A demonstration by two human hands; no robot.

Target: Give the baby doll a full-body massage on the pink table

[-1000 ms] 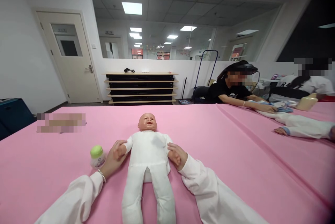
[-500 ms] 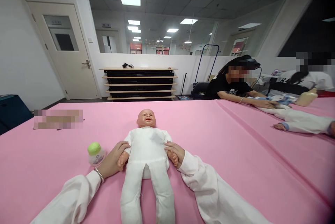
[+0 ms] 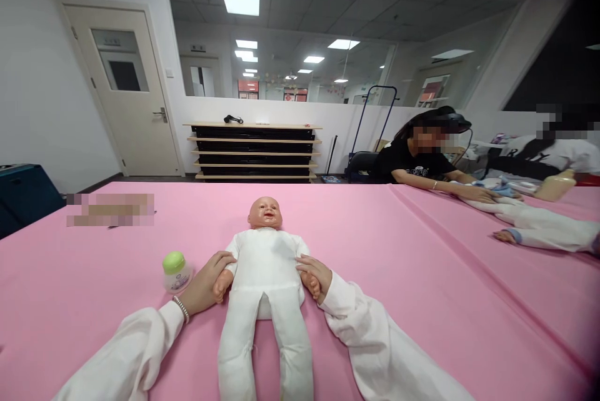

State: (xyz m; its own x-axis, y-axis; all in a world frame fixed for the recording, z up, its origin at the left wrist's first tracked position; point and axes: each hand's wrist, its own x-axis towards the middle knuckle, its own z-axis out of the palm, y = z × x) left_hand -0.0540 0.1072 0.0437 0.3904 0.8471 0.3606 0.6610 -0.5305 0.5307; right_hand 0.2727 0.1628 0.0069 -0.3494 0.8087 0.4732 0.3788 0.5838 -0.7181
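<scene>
A baby doll (image 3: pixel 268 263) with a bald plastic head and a white cloth body lies on its back in front of me, face up, legs toward me. My left hand (image 3: pixel 210 279) is closed around the doll's arm on the left side, just above its plastic hand. On the other side, my right hand (image 3: pixel 317 273) has its fingers over the doll's other arm, with the small plastic hand showing below them. Beside my left wrist stands a small jar (image 3: pixel 176 271) with a light green lid.
A pink cloth covers the table (image 3: pixel 398 282). To the right, a person (image 3: pixel 417 154) in a black top handles another white-clothed doll (image 3: pixel 539 220). Near them stands a beige bottle (image 3: pixel 555 185). A blurred patch (image 3: pixel 112 208) covers something at the far left. Shelves (image 3: pixel 255 151) stand behind the table.
The camera view has shifted slightly. Both my hands stay on the doll's arms, and the doll lies as before. The person at the right has moved a hand a little.
</scene>
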